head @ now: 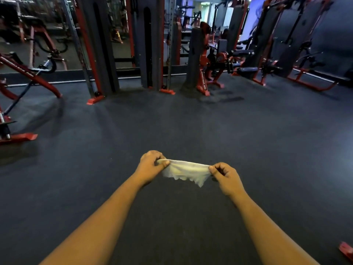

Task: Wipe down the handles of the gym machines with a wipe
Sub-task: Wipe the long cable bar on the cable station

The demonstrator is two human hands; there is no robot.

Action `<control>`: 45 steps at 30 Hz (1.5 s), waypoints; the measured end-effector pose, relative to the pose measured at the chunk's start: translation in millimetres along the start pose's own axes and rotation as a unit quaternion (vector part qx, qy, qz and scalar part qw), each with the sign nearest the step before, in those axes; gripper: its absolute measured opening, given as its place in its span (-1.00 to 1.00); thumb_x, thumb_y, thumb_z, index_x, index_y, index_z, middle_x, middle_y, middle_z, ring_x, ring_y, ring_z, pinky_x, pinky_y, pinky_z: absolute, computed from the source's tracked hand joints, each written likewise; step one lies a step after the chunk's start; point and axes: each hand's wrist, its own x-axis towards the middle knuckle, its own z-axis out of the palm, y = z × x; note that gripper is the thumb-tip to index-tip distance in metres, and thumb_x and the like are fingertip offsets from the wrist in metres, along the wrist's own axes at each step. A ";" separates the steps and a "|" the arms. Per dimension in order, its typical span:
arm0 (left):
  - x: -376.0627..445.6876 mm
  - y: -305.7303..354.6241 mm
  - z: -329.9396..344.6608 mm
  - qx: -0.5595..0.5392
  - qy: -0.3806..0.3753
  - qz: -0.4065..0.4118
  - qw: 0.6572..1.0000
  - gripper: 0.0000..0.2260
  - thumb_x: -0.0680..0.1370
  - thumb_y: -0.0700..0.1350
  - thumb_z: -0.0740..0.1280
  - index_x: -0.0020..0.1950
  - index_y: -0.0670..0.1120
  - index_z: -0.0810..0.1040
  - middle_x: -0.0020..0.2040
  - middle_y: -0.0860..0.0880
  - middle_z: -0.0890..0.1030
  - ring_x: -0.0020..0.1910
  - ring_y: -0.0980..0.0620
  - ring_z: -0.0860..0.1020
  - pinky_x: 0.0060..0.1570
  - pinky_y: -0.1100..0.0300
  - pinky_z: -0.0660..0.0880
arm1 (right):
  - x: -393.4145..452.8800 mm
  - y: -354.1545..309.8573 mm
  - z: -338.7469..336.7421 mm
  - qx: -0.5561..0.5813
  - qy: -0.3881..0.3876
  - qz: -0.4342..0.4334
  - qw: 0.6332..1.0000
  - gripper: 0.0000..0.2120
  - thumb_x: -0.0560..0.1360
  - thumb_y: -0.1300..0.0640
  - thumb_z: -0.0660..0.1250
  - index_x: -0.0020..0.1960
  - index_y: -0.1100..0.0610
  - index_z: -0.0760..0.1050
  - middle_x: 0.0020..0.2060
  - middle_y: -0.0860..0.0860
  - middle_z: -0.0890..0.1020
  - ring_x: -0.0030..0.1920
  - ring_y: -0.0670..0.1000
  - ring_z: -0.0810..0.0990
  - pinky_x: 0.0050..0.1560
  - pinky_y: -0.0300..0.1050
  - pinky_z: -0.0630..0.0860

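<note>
A pale, thin wipe is stretched between both hands over the dark floor, its lower edge hanging loose. My left hand pinches its left end with thumb and curled fingers. My right hand pinches its right end the same way. Gym machines stand well ahead: a cable tower at centre, a red-framed machine just right of it, and a red machine with a curved black handle at the far left. No handle is within reach of either hand.
Dark rubber flooring spreads between me and the machines. More red and black machines line the right side. A red frame foot juts out at the left, and a red piece sits at the bottom right corner.
</note>
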 end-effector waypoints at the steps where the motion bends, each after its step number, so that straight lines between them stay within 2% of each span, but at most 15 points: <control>1: 17.6 -1.7 -4.6 -0.090 -0.006 -0.024 0.996 -0.81 0.61 0.09 0.40 0.03 -0.01 0.65 0.03 0.01 0.62 -0.01 0.07 0.55 0.00 0.15 0.51 | 19.1 -3.9 4.0 -0.001 -0.004 0.000 1.000 -0.84 0.59 0.04 0.41 -0.11 0.09 0.60 -0.22 0.02 0.69 -0.16 0.05 0.68 -0.05 0.16 0.64; 5: 82.6 -0.4 -14.4 -0.238 -0.035 -0.068 0.968 -0.88 0.66 -0.05 0.36 0.02 -0.08 0.62 -0.13 -0.06 0.65 -0.13 -0.02 0.58 -0.09 0.02 0.57 | 82.8 -10.8 11.9 -0.091 -0.035 0.002 0.995 -0.78 0.54 -0.10 0.43 -0.19 0.00 0.58 -0.30 -0.05 0.67 -0.26 -0.07 0.63 -0.18 0.02 0.58; 9: 162.2 -1.6 -16.3 -0.102 -0.097 -0.025 0.990 -0.85 0.61 0.00 0.43 0.05 -0.06 0.65 -0.12 -0.09 0.70 -0.17 -0.03 0.66 -0.16 0.02 0.60 | 152.8 0.1 21.0 -0.219 -0.151 0.048 0.963 -0.82 0.51 -0.13 0.46 0.00 -0.06 0.59 -0.05 -0.12 0.67 -0.02 -0.09 0.63 0.06 -0.01 0.60; 13: 250.6 9.9 -7.7 0.060 -0.210 0.035 0.975 -0.85 0.56 0.07 0.47 0.01 0.02 0.67 -0.13 0.01 0.67 -0.14 0.06 0.63 -0.13 0.01 0.59 | 226.1 -1.1 47.6 -0.167 -0.199 -0.005 0.966 -0.37 0.48 -0.18 0.48 0.48 -0.15 0.36 0.33 -0.22 0.46 0.35 -0.18 0.41 0.38 -0.08 0.43; 16: 318.5 25.2 -3.9 0.100 -0.267 0.049 0.957 -0.84 0.53 0.14 0.49 -0.02 0.09 0.67 -0.17 0.08 0.67 -0.17 0.11 0.63 -0.19 0.11 0.58 | 292.5 -4.5 69.6 -0.115 -0.246 -0.037 0.962 -0.33 0.49 -0.17 0.47 0.52 -0.12 0.31 0.34 -0.26 0.44 0.35 -0.23 0.40 0.36 -0.16 0.40; 18: 358.0 29.7 -7.7 0.094 -0.266 0.047 0.958 -0.86 0.53 0.13 0.50 -0.06 0.09 0.68 -0.22 0.10 0.66 -0.23 0.14 0.61 -0.21 0.11 0.56 | 333.7 -4.5 76.7 -0.079 -0.253 -0.042 0.963 -0.53 0.51 -0.15 0.46 0.37 -0.05 0.49 0.25 -0.18 0.60 0.23 -0.17 0.56 0.29 -0.04 0.54; 21: 420.8 27.2 -17.6 0.052 -0.194 0.040 0.979 -0.88 0.55 0.08 0.49 -0.04 0.06 0.67 -0.22 0.16 0.63 -0.24 0.18 0.57 -0.19 0.19 0.53 | 396.5 -9.8 77.1 0.024 -0.215 -0.040 0.976 -0.63 0.54 -0.17 0.42 0.07 0.14 0.61 -0.10 0.09 0.70 -0.06 0.12 0.69 -0.01 0.21 0.63; 23: 452.8 16.6 -17.4 -0.045 -0.073 0.010 0.996 -0.75 0.55 0.14 0.47 0.13 0.05 0.65 -0.03 0.10 0.66 -0.06 0.12 0.63 -0.07 0.16 0.57 | 433.3 -20.7 75.6 0.106 -0.189 -0.014 0.976 -0.63 0.55 -0.07 0.43 0.07 0.25 0.59 -0.11 0.19 0.70 -0.08 0.21 0.70 -0.10 0.19 0.67; 26: 484.5 -11.2 2.5 -0.196 0.067 -0.130 0.970 -0.45 0.46 0.46 0.27 0.16 0.05 0.59 0.05 -0.08 0.66 -0.01 0.01 0.62 -0.07 0.11 0.53 | 491.6 -27.8 83.1 0.199 -0.184 0.055 0.961 -0.75 0.57 0.08 0.44 0.14 0.24 0.58 -0.05 0.16 0.73 -0.05 0.15 0.73 -0.11 0.12 0.68; 28: 492.3 -32.0 21.3 -0.240 -0.006 -0.233 0.943 -0.28 0.46 0.56 0.08 0.11 -0.01 0.64 0.01 -0.12 0.71 -0.05 -0.01 0.65 -0.05 0.08 0.56 | 523.7 -26.7 95.2 0.239 -0.173 0.108 0.950 -0.76 0.57 0.11 0.44 0.16 0.21 0.56 -0.03 0.14 0.74 -0.04 0.13 0.74 -0.10 0.12 0.68; 31: 520.4 -61.5 43.0 -0.360 -0.117 -0.291 0.879 -0.27 0.58 0.47 0.00 0.19 -0.06 0.69 0.07 -0.10 0.74 0.08 -0.07 0.71 0.11 -0.01 0.62 | 578.1 -15.9 120.8 0.238 -0.172 0.161 0.942 -0.76 0.56 0.08 0.44 0.15 0.20 0.57 -0.02 0.13 0.74 -0.03 0.13 0.74 -0.09 0.09 0.69; 35: 599.0 -98.3 40.0 -0.402 -0.098 -0.264 0.871 -0.66 0.65 0.11 0.32 0.19 -0.12 0.68 0.13 -0.21 0.71 0.00 -0.09 0.68 0.07 -0.04 0.62 | 653.8 -9.9 152.8 0.230 -0.195 0.210 0.930 -0.76 0.62 0.05 0.37 0.17 0.21 0.58 -0.02 0.17 0.74 -0.02 0.15 0.74 -0.03 0.12 0.69; 38: 675.0 -114.0 9.4 -0.393 -0.067 -0.224 0.889 -0.85 0.64 -0.15 0.38 0.18 -0.12 0.64 0.09 -0.16 0.72 -0.08 0.00 0.67 -0.12 0.10 0.62 | 717.2 -30.0 166.8 0.251 -0.197 0.197 0.927 -0.79 0.61 0.17 0.36 0.23 0.20 0.56 0.02 0.18 0.73 -0.03 0.15 0.73 -0.11 0.04 0.66; 42: 777.5 -97.0 -69.5 -0.335 -0.050 -0.061 0.939 -0.85 0.62 -0.28 0.38 0.14 -0.08 0.62 0.06 -0.08 0.70 -0.01 0.06 0.66 -0.05 0.16 0.63 | 816.2 -87.8 166.2 0.248 -0.129 0.039 0.959 -0.79 0.58 0.32 0.37 0.19 0.20 0.60 0.04 0.18 0.73 0.04 0.22 0.72 -0.06 0.18 0.68; 45: 841.1 -79.1 -119.6 -0.251 -0.054 0.043 0.965 -0.84 0.61 -0.38 0.32 0.07 -0.18 0.65 0.03 -0.16 0.69 -0.04 0.09 0.64 -0.06 0.22 0.60 | 876.2 -129.3 162.5 0.219 -0.103 -0.081 0.967 -0.76 0.56 0.48 0.29 0.13 0.28 0.64 0.00 0.13 0.73 0.01 0.12 0.73 -0.11 0.04 0.69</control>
